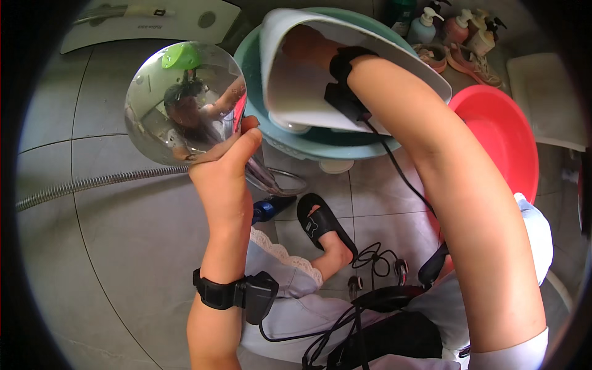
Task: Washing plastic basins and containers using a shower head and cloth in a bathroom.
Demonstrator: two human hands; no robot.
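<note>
My left hand (231, 148) grips the handle of a chrome shower head (185, 104), whose shiny round back mirrors the room. From its lower end runs a flexible metal shower hose (101, 182). My right arm reaches into a white plastic bin (296, 111) tilted with its mouth towards me. Deep inside, my right hand (303, 44) is against or close to the inner wall; shadow hides its fingers and anything in them. The bin rests in a light teal plastic basin (252, 60), and a black wrist-worn device (344, 99) sits at the bin's mouth.
At the right stands a red plastic basin (508, 138). Several pump bottles (423, 27) and a pair of shoes (471, 62) line the back. A blue object (266, 210) lies near my slippered foot (323, 222). Black cables (377, 256) trail across grey tiles (129, 222).
</note>
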